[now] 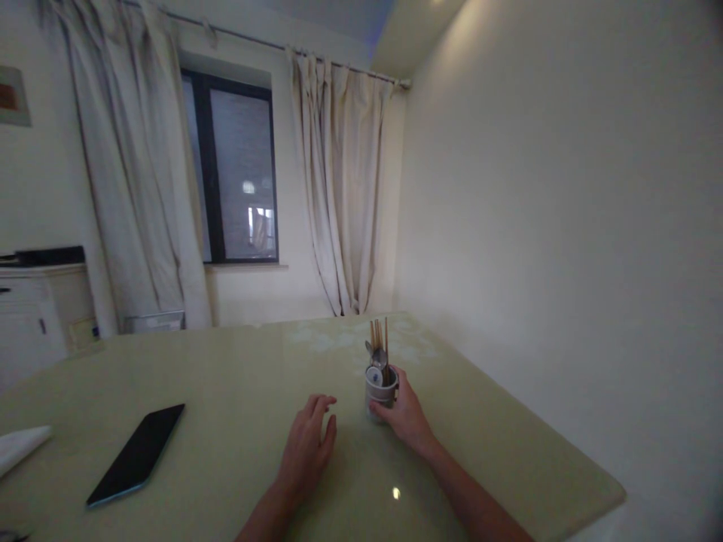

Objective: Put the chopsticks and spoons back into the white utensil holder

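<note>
Here, a flat black device [137,455] lies well to the left of the grey cup [375,397], and nearer that same side the left hand [309,434] is empty, its fingers parted and loosely bent. Upright, with chopsticks [386,337] and spoons [379,357] inside, the cup sits in the right hand [409,414], thumb and fingers closed around its right side.

Two hands appear, one left hand [306,443] and one right hand [410,415], with one container [379,394]. At least three chopsticks [386,339] and at least two spoons [379,358] show; overlap prevents an exact count. One tabletop [226,391], one tablet [138,455], two curtains [132,158], one window [242,158] and one cabinet [28,324] are also visible.
</note>
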Action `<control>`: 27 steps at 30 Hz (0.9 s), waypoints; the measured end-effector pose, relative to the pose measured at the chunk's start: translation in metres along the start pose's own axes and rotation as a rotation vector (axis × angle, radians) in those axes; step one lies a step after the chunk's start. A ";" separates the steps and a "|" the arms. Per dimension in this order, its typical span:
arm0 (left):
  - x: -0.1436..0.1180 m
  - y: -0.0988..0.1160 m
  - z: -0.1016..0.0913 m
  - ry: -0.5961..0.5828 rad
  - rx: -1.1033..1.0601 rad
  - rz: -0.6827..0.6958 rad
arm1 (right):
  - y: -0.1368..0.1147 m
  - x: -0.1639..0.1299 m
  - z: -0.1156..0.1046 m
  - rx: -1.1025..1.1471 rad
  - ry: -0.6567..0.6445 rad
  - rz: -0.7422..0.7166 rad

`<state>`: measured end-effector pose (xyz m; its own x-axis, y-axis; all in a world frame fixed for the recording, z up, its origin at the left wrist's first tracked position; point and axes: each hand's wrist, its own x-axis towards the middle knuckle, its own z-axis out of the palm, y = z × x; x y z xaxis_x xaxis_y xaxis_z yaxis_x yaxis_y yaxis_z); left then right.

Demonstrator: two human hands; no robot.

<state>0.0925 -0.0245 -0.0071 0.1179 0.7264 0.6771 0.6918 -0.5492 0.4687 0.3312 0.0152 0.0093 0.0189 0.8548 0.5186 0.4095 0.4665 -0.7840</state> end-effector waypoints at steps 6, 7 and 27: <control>-0.002 -0.007 0.006 -0.185 0.072 -0.074 | 0.045 0.037 -0.029 -0.168 0.189 0.013; -0.002 -0.007 0.006 -0.207 0.084 -0.076 | 0.050 0.042 -0.035 -0.185 0.211 0.026; 0.000 0.001 0.014 -0.330 0.234 0.008 | 0.027 0.027 -0.044 -0.370 0.593 -0.372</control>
<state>0.1032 -0.0192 -0.0146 0.3200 0.8367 0.4444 0.8289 -0.4744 0.2963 0.3823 0.0410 0.0176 0.2617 0.3451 0.9013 0.7595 0.5027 -0.4130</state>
